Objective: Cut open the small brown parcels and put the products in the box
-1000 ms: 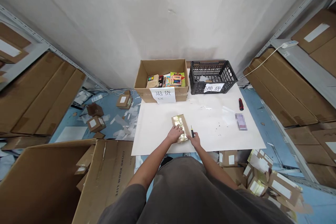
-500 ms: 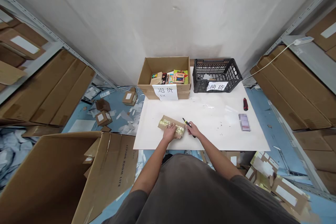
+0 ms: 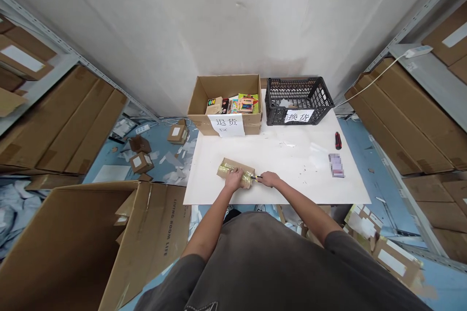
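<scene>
A small cardboard box, wound with shiny yellowish tape, lies slightly slanted near the front edge of the white table. My left hand grips it from above, fingers bent over its near side. In my right hand is a utility knife with a black and yellow handle, held almost level. Its tip meets the right end of the box; whether the blade is in the tape or just against it is too small to tell.
An open carton of small boxed goods and a black plastic crate stand at the table's back. A red-black utility knife lies at the right, above a blurred purple item. A huge open carton stands left; shelves flank both sides.
My right hand has turned the knife from pointing up and away to nearly level, bringing its tip to the box's right end. My left hand stays on the box.
</scene>
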`<state>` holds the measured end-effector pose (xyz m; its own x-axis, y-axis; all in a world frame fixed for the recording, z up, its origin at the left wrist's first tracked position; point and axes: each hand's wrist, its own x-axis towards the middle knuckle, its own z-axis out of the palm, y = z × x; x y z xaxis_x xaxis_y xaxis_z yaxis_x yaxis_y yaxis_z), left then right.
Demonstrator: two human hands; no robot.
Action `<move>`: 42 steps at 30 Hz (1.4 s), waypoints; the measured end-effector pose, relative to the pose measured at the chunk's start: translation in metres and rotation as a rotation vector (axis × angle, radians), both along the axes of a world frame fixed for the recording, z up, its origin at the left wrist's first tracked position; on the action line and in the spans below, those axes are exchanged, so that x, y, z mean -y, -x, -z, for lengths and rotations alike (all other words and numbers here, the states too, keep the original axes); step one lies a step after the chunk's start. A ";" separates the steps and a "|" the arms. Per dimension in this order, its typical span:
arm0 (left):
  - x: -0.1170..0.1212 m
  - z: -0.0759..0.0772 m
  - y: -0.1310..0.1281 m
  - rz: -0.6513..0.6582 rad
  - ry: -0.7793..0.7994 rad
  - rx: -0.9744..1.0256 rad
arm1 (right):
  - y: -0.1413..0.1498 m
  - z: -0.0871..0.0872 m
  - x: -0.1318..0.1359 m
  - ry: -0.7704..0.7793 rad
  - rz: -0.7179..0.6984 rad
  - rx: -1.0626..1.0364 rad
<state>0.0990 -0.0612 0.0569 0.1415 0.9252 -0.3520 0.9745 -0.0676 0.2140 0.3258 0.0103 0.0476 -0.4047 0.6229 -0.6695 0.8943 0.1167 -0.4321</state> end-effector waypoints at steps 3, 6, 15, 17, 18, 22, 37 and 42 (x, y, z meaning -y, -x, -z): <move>0.000 0.001 0.000 0.002 0.006 0.000 | -0.003 0.000 0.006 0.066 0.020 -0.022; 0.002 0.001 0.001 -0.006 0.007 -0.007 | -0.003 -0.001 0.016 0.080 0.019 -0.069; -0.001 -0.006 0.002 -0.004 -0.011 0.015 | 0.004 -0.005 0.054 0.091 0.083 -0.085; -0.001 -0.006 0.004 0.016 -0.012 0.023 | 0.003 -0.005 0.065 0.068 0.141 -0.094; -0.001 -0.006 0.006 0.023 -0.015 0.036 | 0.001 -0.005 0.070 0.057 0.176 -0.088; -0.005 -0.005 0.024 -0.007 -0.022 0.124 | -0.012 -0.007 0.083 -0.016 0.311 -0.018; -0.042 0.036 0.057 0.021 -0.055 0.053 | 0.033 -0.023 0.112 -0.186 0.348 0.135; -0.038 0.041 0.058 0.105 -0.101 0.069 | 0.035 -0.024 0.127 -0.270 0.277 0.137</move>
<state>0.0409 -0.0230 0.0160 0.2603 0.9343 -0.2435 0.9440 -0.1932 0.2676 0.2910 -0.1162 0.0718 -0.1152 0.8566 -0.5030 0.9549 -0.0440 -0.2935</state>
